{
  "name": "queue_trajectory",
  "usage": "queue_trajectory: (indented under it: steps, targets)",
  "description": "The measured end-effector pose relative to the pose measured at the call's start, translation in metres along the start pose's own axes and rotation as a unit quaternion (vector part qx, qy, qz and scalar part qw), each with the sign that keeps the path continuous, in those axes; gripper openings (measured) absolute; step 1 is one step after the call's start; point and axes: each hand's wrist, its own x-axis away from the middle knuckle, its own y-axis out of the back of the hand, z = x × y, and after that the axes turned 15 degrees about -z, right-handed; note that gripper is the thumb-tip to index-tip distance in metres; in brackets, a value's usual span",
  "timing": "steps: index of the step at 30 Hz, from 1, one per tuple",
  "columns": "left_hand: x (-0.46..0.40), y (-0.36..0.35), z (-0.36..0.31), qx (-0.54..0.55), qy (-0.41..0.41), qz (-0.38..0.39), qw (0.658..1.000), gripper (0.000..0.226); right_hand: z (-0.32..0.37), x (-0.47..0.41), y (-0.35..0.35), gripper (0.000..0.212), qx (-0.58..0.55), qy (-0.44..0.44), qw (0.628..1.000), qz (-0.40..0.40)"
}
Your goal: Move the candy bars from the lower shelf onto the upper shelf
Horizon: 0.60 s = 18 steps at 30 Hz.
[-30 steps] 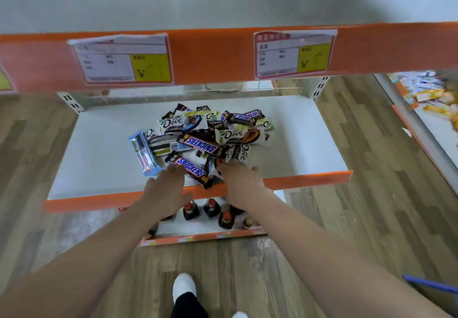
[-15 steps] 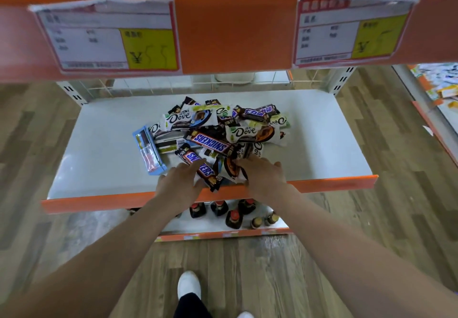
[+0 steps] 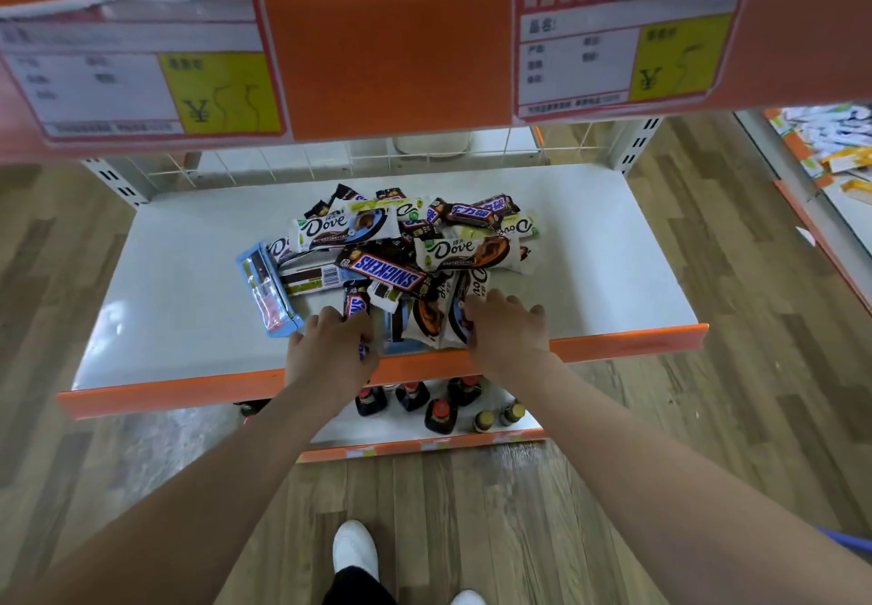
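Two white shoes (image 3: 355, 549) at 6 o'clock on the wood floor. Bottom shelf: about six dark bottles (image 3: 440, 415). Left hand (image 3: 330, 349), fingers curled round a Snickers bar (image 3: 356, 309) at the near edge of the pile. Right hand (image 3: 507, 330), fingers bent over Dove packets (image 3: 465, 309); grip not discernible. Lower shelf (image 3: 590, 283): one heap of candy bars (image 3: 401, 255) at centre, uncountable, with one blue packet (image 3: 265, 293) at its 9 o'clock. Upper shelf (image 3: 391, 52) at 12 o'clock: two price labels (image 3: 627, 45).
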Motion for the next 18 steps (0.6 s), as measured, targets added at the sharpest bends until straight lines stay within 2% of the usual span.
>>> queue_trajectory:
  steps: [3,7,10,14,16,18]
  targets:
    - [0.000,0.000,0.003,0.075,0.052,-0.012,0.996,0.027,0.005,0.003,0.000,0.033,-0.007,0.009,1.000,-0.009]
    - [0.002,0.002,0.006,0.167,0.108,-0.078,0.977,0.027,0.015,0.006,0.003,0.036,-0.046,0.045,0.997,-0.053]
    - [0.010,0.007,0.007,0.210,0.129,-0.121,0.962,0.021,0.026,0.005,0.003,0.049,-0.088,0.091,0.988,-0.090]
    - [0.022,0.010,0.015,0.145,0.055,-0.142,0.978,0.020,0.039,0.000,0.004,0.068,-0.125,0.150,0.972,-0.127]
    - [0.025,0.009,0.018,0.118,-0.036,-0.143,0.982,0.022,0.043,-0.002,0.005,0.063,-0.138,0.177,0.968,-0.114]
    - [0.026,0.010,0.015,0.126,-0.116,-0.146,0.974,0.026,0.045,-0.003,0.002,0.050,-0.148,0.218,0.955,-0.139]
